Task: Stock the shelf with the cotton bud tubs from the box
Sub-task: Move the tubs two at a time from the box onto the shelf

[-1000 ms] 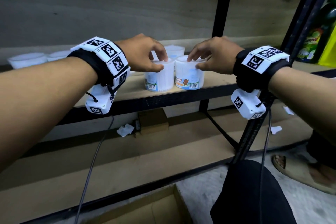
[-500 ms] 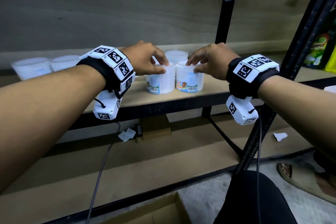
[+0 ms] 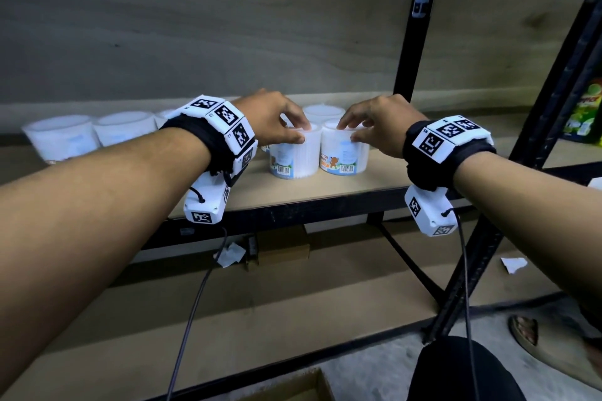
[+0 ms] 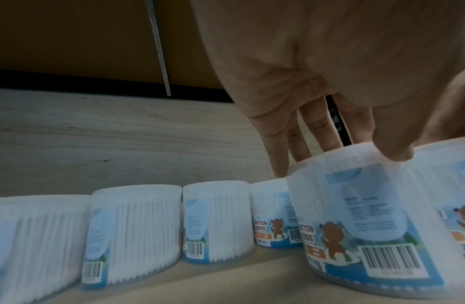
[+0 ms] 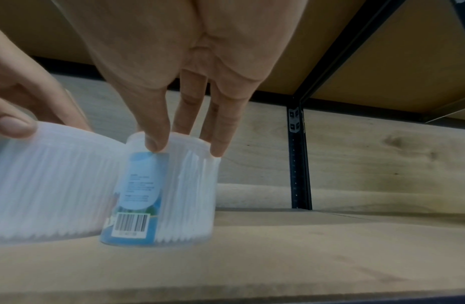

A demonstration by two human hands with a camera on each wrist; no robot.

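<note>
Two white cotton bud tubs stand side by side on the wooden shelf (image 3: 374,182), set back from its front edge. My left hand (image 3: 298,132) grips the left tub (image 3: 291,158) by its lid, thumb on the near side and fingers over the top. My right hand (image 3: 347,132) holds the right tub (image 3: 345,155) by its lid in the same way. The left wrist view shows my left hand (image 4: 343,156) on the bear-labelled left tub (image 4: 369,226). In the right wrist view, my right hand (image 5: 184,148) is on the right tub (image 5: 161,195). The cardboard box (image 3: 293,391) lies open below.
Several more tubs (image 3: 62,137) line the back of the shelf to the left, and one tub (image 3: 324,111) stands behind the pair. A black upright (image 3: 410,42) rises behind. A green bottle (image 3: 583,114) is on the neighbouring shelf. A small carton (image 3: 283,244) and paper scraps lie on the lower shelf.
Both hands have slid their tubs from the shelf's front edge deeper onto the board, keeping hold of the lids. The head view has risen a little.
</note>
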